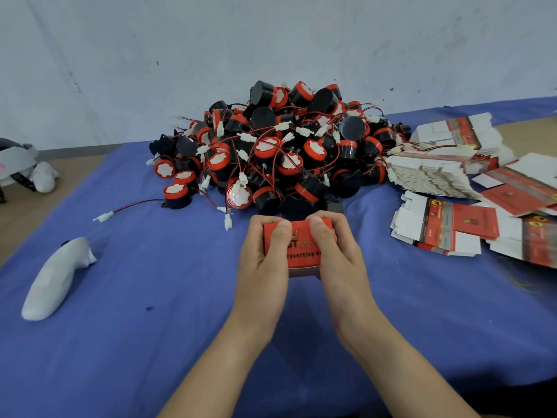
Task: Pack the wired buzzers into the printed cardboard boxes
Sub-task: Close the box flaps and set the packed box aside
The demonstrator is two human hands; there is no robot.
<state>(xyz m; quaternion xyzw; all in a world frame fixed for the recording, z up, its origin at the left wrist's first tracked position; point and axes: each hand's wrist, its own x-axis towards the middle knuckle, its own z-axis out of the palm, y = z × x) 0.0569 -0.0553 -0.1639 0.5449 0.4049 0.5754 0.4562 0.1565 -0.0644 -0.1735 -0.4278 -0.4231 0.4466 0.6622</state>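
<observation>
One red box [301, 251] is made up, with two hands on it: the left hand [265, 254] and the right hand [334, 251]. The buzzers [280, 146] lie in one heap, dozens of them, too tangled to count; one buzzer [177, 194] sits apart at its left edge. The flat boxes [446, 176] lie in several stacks, too many to count. One white controller [57, 279] lies alone on the left.

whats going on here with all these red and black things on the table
A person is packing wired buzzers into printed boxes. Both hands, left hand and right hand, grip one red printed box over the blue cloth, thumbs pressing on its top. Whether a buzzer is inside cannot be seen. A big pile of buzzers lies just behind it, and stacks of flat unfolded boxes sit to the right.
</observation>
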